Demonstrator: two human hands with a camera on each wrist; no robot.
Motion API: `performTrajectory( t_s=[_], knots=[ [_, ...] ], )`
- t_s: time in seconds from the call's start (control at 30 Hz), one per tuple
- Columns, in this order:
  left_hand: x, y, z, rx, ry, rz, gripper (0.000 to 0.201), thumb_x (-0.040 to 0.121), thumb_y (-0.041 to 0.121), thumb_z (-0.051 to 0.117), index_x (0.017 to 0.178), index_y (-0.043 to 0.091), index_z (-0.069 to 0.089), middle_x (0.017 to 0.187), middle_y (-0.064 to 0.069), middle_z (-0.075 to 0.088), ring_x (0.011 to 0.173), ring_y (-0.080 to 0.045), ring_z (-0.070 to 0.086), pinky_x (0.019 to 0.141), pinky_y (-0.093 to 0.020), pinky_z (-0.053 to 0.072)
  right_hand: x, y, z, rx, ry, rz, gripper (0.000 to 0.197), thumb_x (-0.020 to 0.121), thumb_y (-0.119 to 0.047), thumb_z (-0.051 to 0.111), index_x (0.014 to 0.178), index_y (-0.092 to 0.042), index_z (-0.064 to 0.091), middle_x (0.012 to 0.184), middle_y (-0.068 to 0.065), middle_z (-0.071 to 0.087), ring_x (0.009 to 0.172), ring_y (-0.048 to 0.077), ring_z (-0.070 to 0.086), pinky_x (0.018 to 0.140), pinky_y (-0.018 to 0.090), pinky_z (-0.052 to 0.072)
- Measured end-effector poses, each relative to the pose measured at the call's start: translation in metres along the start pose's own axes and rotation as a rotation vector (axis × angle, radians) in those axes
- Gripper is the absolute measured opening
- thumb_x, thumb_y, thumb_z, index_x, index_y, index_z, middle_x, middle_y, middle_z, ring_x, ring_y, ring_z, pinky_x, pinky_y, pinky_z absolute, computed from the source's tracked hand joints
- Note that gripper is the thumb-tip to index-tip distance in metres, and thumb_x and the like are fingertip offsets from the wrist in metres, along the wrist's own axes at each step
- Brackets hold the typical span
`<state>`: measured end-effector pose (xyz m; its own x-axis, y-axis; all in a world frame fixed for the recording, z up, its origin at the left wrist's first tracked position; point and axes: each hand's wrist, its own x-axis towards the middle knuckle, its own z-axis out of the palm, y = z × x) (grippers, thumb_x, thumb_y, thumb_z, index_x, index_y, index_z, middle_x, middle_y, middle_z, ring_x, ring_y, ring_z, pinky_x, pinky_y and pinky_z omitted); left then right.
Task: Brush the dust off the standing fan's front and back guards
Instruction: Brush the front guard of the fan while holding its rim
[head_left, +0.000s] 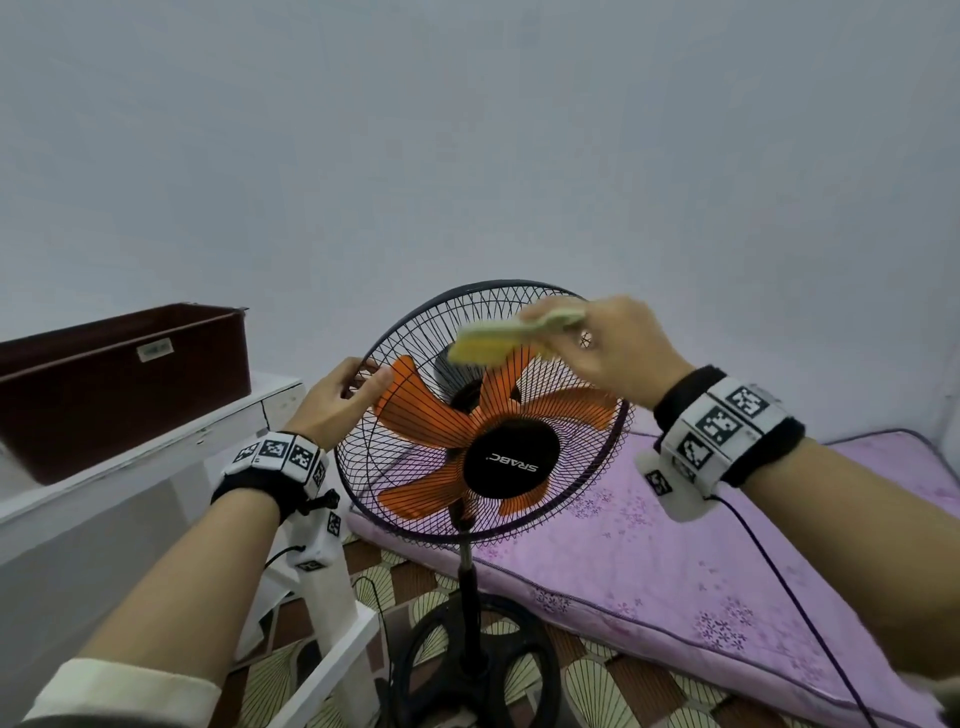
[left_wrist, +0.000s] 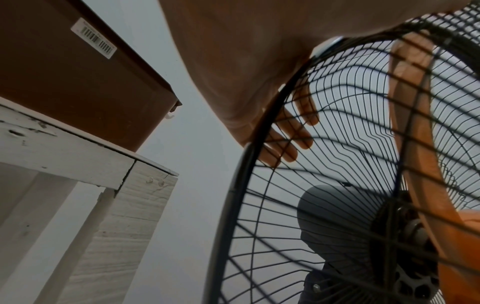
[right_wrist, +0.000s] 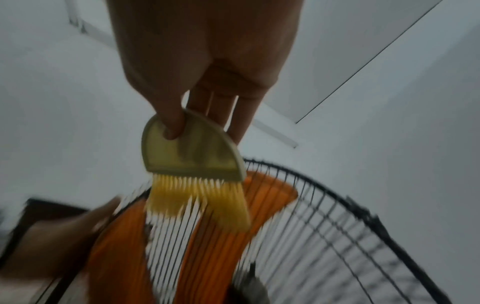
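Note:
A standing fan (head_left: 483, 415) with black wire guards and orange blades (head_left: 421, 410) stands on the floor in front of me. My left hand (head_left: 343, 397) grips the guard's left rim (left_wrist: 262, 131), fingers (left_wrist: 293, 139) curled behind the back guard and thumb on the front. My right hand (head_left: 613, 348) pinches a small brush (head_left: 498, 338) with a pale green handle (right_wrist: 192, 150) and yellow bristles (right_wrist: 200, 201). The bristles lie on the upper part of the front guard (right_wrist: 298, 236). The brush is blurred.
A white wooden table (head_left: 156, 447) stands left of the fan with a dark brown box (head_left: 119, 379) on it. A pink mattress (head_left: 727, 561) lies on the patterned floor to the right. The fan's round black base (head_left: 478, 665) and a cable sit near my feet.

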<state>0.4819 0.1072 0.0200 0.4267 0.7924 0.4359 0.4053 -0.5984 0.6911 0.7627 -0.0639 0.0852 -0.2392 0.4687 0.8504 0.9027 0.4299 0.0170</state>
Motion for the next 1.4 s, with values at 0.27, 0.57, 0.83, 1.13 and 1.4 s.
performTrajectory(
  t_s=[0.27,0.57,0.83,1.13,1.4],
  knots=[
    [-0.007,-0.001,0.0,-0.006,-0.011,-0.024,0.084,0.063,0.09,0.043,0.119,0.027,0.054,0.106,0.007,0.063,0.098,-0.006,0.06,0.089,-0.032,0.048,-0.008,-0.019,-0.011,0.449,0.041,0.272,0.021,0.085,-0.044,0.066,0.095,-0.042,0.048,0.089,-0.015,0.072,0.075,0.012,0.072,0.067,0.042,0.058],
    [-0.057,0.084,0.004,0.144,0.218,0.51,0.063,0.071,0.059,0.07,0.124,0.026,0.056,0.127,0.009,0.052,0.12,-0.007,0.042,0.103,-0.019,0.031,-0.031,-0.025,0.005,0.386,-0.205,0.153,0.012,0.098,-0.014,0.046,0.103,-0.016,0.057,0.133,0.005,0.047,0.127,0.022,0.044,0.106,0.047,0.042],
    [-0.069,0.11,0.039,0.106,0.139,0.564,0.013,0.084,0.017,0.074,0.094,0.011,0.069,0.08,0.008,0.064,0.072,-0.009,0.059,0.066,-0.035,0.054,-0.032,-0.031,-0.005,0.317,-0.291,0.16,0.064,0.09,-0.043,0.062,0.147,-0.03,0.036,0.158,0.0,0.023,0.147,0.017,0.018,0.119,0.04,0.018],
    [-0.102,0.062,0.03,-0.129,0.165,0.314,0.027,0.086,0.009,0.07,0.105,0.016,0.053,0.104,0.002,0.064,0.095,-0.001,0.063,0.07,-0.021,0.058,-0.021,0.029,0.012,0.121,-0.422,0.478,0.115,0.062,-0.073,0.065,0.154,-0.036,0.007,0.164,0.0,0.007,0.151,0.021,0.006,0.117,0.061,-0.006],
    [-0.132,0.018,0.055,-0.269,0.261,0.12,0.028,0.076,0.009,0.08,0.09,0.024,0.062,0.083,0.006,0.068,0.078,-0.02,0.07,0.064,-0.025,0.058,-0.022,0.028,0.045,0.081,-0.259,0.517,0.122,0.048,-0.09,0.055,0.15,-0.035,0.018,0.156,0.004,0.028,0.143,0.028,0.028,0.11,0.067,0.024]
  ],
)
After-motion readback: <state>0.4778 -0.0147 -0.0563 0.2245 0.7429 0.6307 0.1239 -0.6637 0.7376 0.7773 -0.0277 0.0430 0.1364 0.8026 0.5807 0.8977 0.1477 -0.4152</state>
